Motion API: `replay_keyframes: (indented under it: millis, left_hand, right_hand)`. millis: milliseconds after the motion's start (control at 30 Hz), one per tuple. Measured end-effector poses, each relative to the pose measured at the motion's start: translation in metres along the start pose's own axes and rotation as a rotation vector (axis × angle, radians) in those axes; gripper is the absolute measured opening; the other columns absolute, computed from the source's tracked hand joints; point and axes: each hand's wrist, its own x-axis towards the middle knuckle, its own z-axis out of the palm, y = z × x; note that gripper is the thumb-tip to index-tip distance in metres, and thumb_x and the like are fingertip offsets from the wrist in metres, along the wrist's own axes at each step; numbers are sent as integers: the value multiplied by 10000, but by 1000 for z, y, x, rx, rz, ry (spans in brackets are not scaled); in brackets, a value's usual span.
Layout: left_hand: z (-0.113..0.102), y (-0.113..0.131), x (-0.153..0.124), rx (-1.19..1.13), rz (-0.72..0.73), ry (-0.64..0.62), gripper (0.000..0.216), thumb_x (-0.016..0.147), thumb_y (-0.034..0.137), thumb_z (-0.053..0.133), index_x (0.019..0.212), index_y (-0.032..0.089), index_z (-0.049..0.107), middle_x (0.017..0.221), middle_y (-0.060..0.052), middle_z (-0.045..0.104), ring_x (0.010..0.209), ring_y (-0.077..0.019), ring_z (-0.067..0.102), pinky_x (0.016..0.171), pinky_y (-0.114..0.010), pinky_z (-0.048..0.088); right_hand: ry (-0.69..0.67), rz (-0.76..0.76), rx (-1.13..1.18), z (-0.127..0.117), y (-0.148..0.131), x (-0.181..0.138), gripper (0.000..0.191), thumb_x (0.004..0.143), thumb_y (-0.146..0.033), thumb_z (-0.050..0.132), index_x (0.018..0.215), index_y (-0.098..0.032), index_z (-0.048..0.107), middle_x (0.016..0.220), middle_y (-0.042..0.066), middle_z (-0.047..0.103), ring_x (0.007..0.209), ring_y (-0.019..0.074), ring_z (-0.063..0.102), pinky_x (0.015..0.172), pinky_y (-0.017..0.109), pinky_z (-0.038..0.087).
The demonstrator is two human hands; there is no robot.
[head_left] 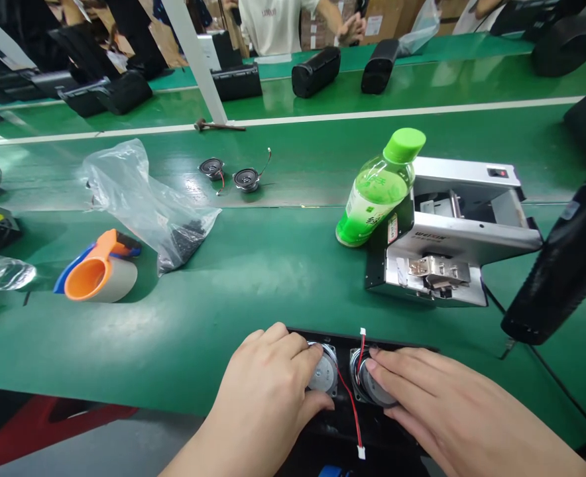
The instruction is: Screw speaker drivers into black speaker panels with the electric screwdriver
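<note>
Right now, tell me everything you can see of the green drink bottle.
The green drink bottle is clear plastic with a bright green cap and a green-and-white label, holding pale green liquid up to near the neck. It stands tilted on the green belt, cap leaning right, its side resting against the silver metal machine. The cap is on. No hand touches it.
</note>
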Motion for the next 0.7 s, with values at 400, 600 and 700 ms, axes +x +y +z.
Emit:
replay_keyframes:
  millis: [400,600,700]
  left_hand:
    - [-2,0,0,0,38,-2,601,685,363,1106,1175,245,780,1011,49,808,867,-246,696,723,-447,582]
    - [-2,3,1,44,13,13,569,673,409,1104,1119,227,801,970,40,809,840,-257,696,697,-461,576]
    - [-4,0,1,26,2,-28,544,729,418,1075,1165,223,814,989,18,814,877,-261,703,754,-460,601]
  right_hand:
    - [-3,26,16,2,-3,1,455,1219,-187,290,1265,-158,742,1254,23,799,1149,194,667,1131,431,412]
    - [-56,79,90,-5,-2,4,434,1230,-235,302,1303,-163,724,1262,9,774,1127,196,667,1078,422,422]
    - [-115,94,130,-7,1,2,326,1217,-258,391,1317,-178,690,1250,11,748,1099,207,653,1005,432,411]
